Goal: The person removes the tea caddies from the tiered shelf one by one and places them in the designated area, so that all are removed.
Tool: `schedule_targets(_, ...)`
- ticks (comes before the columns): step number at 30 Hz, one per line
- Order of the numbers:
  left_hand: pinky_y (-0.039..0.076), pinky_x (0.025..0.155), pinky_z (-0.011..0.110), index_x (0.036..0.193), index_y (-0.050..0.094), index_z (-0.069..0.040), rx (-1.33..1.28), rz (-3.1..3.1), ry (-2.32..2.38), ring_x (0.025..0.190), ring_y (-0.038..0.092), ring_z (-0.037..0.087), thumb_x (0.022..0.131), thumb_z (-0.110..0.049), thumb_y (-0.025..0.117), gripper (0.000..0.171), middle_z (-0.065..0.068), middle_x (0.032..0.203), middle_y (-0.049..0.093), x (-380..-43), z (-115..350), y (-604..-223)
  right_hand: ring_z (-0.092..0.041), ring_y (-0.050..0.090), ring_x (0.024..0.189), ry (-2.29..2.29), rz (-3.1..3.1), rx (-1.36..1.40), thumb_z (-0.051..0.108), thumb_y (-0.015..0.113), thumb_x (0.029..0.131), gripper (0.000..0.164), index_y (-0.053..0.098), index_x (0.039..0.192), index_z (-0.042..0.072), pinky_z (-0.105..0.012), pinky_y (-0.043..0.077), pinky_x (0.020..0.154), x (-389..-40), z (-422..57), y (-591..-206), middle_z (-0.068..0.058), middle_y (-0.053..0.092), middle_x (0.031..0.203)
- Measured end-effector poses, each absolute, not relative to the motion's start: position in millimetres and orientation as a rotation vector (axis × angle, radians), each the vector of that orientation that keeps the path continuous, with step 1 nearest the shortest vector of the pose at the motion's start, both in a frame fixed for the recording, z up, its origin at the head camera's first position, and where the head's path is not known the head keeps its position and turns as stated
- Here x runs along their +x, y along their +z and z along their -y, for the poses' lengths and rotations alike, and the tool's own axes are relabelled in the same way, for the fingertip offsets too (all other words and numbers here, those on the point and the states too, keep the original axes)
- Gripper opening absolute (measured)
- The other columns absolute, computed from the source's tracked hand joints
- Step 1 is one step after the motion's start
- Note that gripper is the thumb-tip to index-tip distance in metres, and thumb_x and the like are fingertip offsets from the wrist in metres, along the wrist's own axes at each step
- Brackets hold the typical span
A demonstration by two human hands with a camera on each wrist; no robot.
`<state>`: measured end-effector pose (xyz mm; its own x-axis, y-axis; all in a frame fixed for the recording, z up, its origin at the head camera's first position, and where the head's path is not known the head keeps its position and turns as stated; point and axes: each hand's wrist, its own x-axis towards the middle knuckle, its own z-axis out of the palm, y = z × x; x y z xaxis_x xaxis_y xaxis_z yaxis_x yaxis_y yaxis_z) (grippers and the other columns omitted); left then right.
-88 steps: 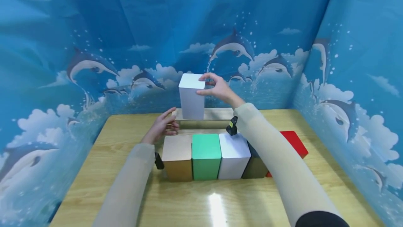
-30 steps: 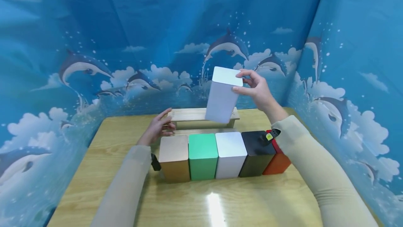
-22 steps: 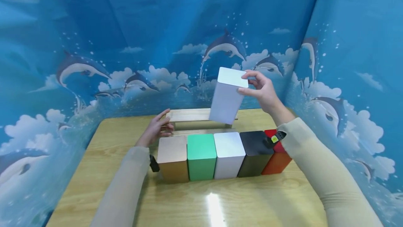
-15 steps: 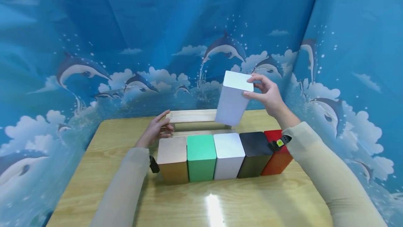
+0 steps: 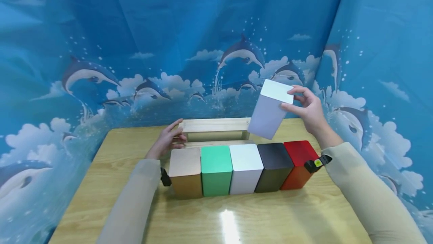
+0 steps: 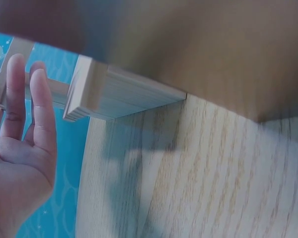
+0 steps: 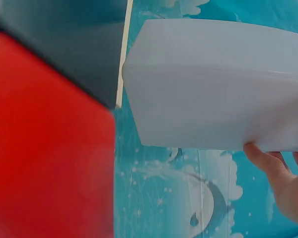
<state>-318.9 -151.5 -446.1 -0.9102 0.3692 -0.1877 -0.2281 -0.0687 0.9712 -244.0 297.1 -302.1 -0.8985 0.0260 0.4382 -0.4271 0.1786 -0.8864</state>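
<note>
My right hand (image 5: pixel 311 110) pinches the upper right edge of a white rectangular box (image 5: pixel 268 112), held tilted in the air behind the row. In the right wrist view the white box (image 7: pixel 203 89) lies across the picture with the thumb pressed on its side. At the left end of a low wooden rack (image 5: pixel 213 125) is my left hand (image 5: pixel 168 137), its fingers extended. The left wrist view has these fingers beside the rack's wooden end piece (image 6: pixel 84 89); whether they touch it I cannot tell.
In front of the rack stands a row of boxes: tan (image 5: pixel 185 172), green (image 5: pixel 216 170), white (image 5: pixel 246 168), black (image 5: pixel 274 167) and red (image 5: pixel 299 165). All sit on a wood-grain table (image 5: pixel 189 221). A blue dolphin-print curtain (image 5: pixel 189 29) closes off the back and sides.
My right hand has carried the white box rightward from above the rack's middle to its right end, tilting it on the way. The left hand stays by the rack's left end.
</note>
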Motion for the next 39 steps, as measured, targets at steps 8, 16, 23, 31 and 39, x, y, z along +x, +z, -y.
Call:
schedule_targets(8, 0.048, 0.084, 0.052, 0.147, 0.027, -0.032, 0.149, -1.823, 2.032, 0.088, 0.062, 0.032, 0.099, -0.027, 0.046, 0.051, 0.012, 0.089, 0.064, -321, 153, -448, -0.021, 0.047, 0.105, 1.774, 1.992, 0.332, 0.0, 0.071, 0.079, 0.03, 0.061, 0.107, 0.005, -0.017, 0.051, 0.067, -232, -321, -307, -0.009, 0.04, 0.134)
schedule_targets(16, 0.044, 0.088, 0.056, 0.147, 0.026, -0.03, 0.168, -1.822, 2.025, 0.101, 0.055, 0.043, 0.1, -0.027, 0.045, 0.051, 0.013, 0.091, 0.063, -317, 153, -445, -0.016, 0.046, 0.106, 1.687, 1.961, 0.125, 0.004, 0.073, 0.079, 0.034, 0.061, 0.111, 0.007, -0.012, 0.049, 0.07, -218, -337, -313, -0.008, 0.037, 0.139)
schedule_targets(23, 0.043, 0.088, 0.057, 0.148, 0.024, -0.029, 0.17, -1.822, 2.042, 0.095, 0.058, 0.038, 0.099, -0.026, 0.046, 0.053, 0.012, 0.089, 0.063, -317, 152, -444, -0.017, 0.047, 0.102, 1.693, 1.865, 0.003, 0.002, 0.076, 0.076, 0.037, 0.062, 0.11, 0.004, -0.012, 0.049, 0.067, -213, -350, -321, -0.005, 0.046, 0.13)
schedule_targets(31, 0.044, 0.088, 0.056, 0.148, 0.023, -0.031, 0.17, -1.821, 2.02, 0.106, 0.051, 0.047, 0.099, -0.029, 0.046, 0.054, 0.01, 0.088, 0.064, -319, 154, -448, -0.018, 0.049, 0.101, 1.714, 1.721, -0.064, -0.002, 0.078, 0.072, 0.037, 0.064, 0.106, 0.002, -0.012, 0.05, 0.066, -203, -364, -327, -0.006, 0.044, 0.132)
schedule_targets(39, 0.042, 0.089, 0.057, 0.149, 0.021, -0.029, 0.176, -1.817, 2.015, 0.094, 0.06, 0.035, 0.099, -0.03, 0.047, 0.057, 0.011, 0.089, 0.064, -320, 154, -449, -0.017, 0.052, 0.097, 1.685, 1.593, -0.048, -0.008, 0.078, 0.067, 0.038, 0.065, 0.102, -0.001, -0.013, 0.05, 0.064, -196, -379, -332, -0.009, 0.045, 0.132)
